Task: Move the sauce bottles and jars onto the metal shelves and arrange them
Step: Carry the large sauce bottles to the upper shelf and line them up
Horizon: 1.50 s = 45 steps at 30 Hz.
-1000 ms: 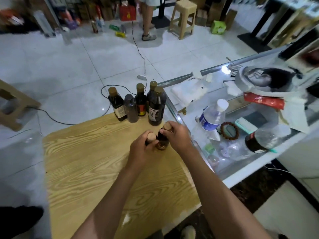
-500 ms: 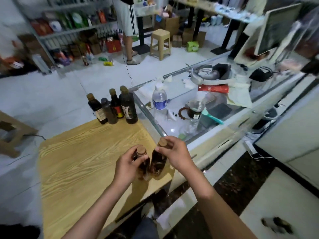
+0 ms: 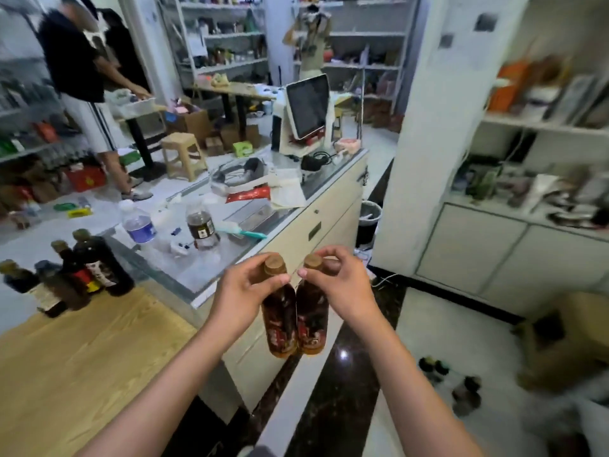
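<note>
My left hand (image 3: 242, 293) grips the neck of a dark sauce bottle (image 3: 280, 324) with a tan cap. Beside it, my right hand (image 3: 339, 285) holds a second matching sauce bottle (image 3: 312, 319) by its neck. Both bottles hang side by side in the air, touching, past the corner of the wooden table (image 3: 75, 367). Several more dark sauce bottles (image 3: 89, 268) stand in a cluster at the table's far left edge. White metal shelves (image 3: 547, 127) with blurred goods rise at the right.
A glass counter (image 3: 250, 219) ahead carries a water bottle (image 3: 138, 222), a brown drink bottle (image 3: 200, 225), a screen (image 3: 308, 107) and clutter. Another person (image 3: 82, 87) stands at the back left near a stool (image 3: 181, 153). Small jars (image 3: 451, 380) and a box (image 3: 573, 328) lie on the floor right.
Both hands lifted the two bottles off the wooden table and carried them right, past its corner. My view swung up and to the right, bringing the white shelves into sight.
</note>
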{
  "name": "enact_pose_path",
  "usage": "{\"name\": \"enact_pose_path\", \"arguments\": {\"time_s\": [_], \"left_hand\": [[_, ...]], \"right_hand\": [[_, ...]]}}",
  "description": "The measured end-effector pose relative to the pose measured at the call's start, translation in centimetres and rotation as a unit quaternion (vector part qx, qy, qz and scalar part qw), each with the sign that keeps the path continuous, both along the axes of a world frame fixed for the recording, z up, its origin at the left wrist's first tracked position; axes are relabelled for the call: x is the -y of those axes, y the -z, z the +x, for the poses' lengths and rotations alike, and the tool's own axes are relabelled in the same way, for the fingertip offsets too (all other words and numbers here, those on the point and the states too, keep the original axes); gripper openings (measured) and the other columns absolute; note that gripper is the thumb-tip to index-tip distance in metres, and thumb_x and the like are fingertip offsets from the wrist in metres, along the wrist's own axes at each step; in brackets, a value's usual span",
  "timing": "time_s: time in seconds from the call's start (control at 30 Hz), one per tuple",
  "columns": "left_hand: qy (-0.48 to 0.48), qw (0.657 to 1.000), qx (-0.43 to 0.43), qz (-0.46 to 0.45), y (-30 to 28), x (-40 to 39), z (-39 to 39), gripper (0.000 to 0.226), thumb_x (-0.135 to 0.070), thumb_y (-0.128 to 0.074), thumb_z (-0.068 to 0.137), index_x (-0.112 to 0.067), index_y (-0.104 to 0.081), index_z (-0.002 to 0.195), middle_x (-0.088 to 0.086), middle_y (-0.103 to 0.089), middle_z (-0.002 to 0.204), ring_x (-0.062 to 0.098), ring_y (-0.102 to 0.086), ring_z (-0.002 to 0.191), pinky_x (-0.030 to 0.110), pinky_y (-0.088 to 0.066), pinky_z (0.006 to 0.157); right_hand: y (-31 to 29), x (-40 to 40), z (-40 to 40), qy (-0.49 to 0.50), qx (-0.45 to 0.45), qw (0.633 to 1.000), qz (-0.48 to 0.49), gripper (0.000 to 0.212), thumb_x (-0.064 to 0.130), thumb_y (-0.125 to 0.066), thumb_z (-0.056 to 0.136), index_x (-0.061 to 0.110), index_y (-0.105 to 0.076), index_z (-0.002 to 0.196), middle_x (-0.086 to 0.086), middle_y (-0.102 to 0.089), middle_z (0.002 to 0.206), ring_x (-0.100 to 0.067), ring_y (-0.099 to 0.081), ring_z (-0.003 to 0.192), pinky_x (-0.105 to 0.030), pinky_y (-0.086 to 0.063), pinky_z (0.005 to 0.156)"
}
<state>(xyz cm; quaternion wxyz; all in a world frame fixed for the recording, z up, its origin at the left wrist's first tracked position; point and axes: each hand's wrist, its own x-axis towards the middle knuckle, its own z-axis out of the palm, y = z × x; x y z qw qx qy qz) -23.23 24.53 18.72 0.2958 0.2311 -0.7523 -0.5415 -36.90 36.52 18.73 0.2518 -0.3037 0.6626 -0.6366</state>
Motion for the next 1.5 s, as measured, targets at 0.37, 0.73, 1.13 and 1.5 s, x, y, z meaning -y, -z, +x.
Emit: {"name": "enact_pose_path", "arguments": {"time_s": [0.37,0.73,1.13,1.5], "left_hand": [[0.177,0.982,-0.04,-0.059,-3.6,-15.5,-18.7,0.027,-0.03,-0.083,0.072,-0.028,-0.073,0.097,-0.012,-0.075,0.09,0.007,-0.071,0.087,0.044,-0.056,0.086],[0.341,0.932,-0.108,-0.064,-8.2,-31.3,-35.7,0.03,-0.042,-0.086,0.063,-0.035,-0.073,0.089,-0.017,-0.074,0.085,-0.003,-0.069,0.08,0.031,-0.059,0.078],[0.507,0.842,-0.184,-0.023,-19.5,-42.5,-54.3,0.027,-0.034,-0.085,0.066,-0.033,-0.072,0.089,-0.018,-0.073,0.083,-0.004,-0.069,0.079,0.022,-0.058,0.075],[0.585,0.787,-0.189,0.054,-26.4,-55.4,-64.3,0.026,-0.031,-0.085,0.068,-0.026,-0.075,0.092,-0.01,-0.075,0.088,0.008,-0.072,0.082,0.032,-0.06,0.077]], "right_hand": [[-4.4,-19.7,-10.8,0.289,-0.074,0.954,-0.037,0.031,0.008,-0.084,0.076,0.005,-0.063,0.099,0.004,-0.074,0.079,0.0,-0.069,0.066,-0.014,-0.05,0.058],[-9.3,-36.3,-20.3,0.51,-0.094,0.855,-0.011,0.038,0.015,-0.09,0.069,0.009,-0.068,0.1,0.001,-0.078,0.083,-0.012,-0.075,0.081,-0.026,-0.059,0.077],[-20.8,-46.2,-33.0,0.631,-0.145,0.761,-0.028,0.035,0.019,-0.088,0.07,0.01,-0.07,0.098,-0.004,-0.078,0.083,-0.021,-0.075,0.081,-0.044,-0.059,0.085],[-28.0,-56.9,-38.6,0.723,-0.235,0.648,0.045,0.023,0.029,-0.088,0.07,0.022,-0.075,0.088,0.01,-0.074,0.081,-0.013,-0.074,0.077,-0.031,-0.062,0.071]]}}
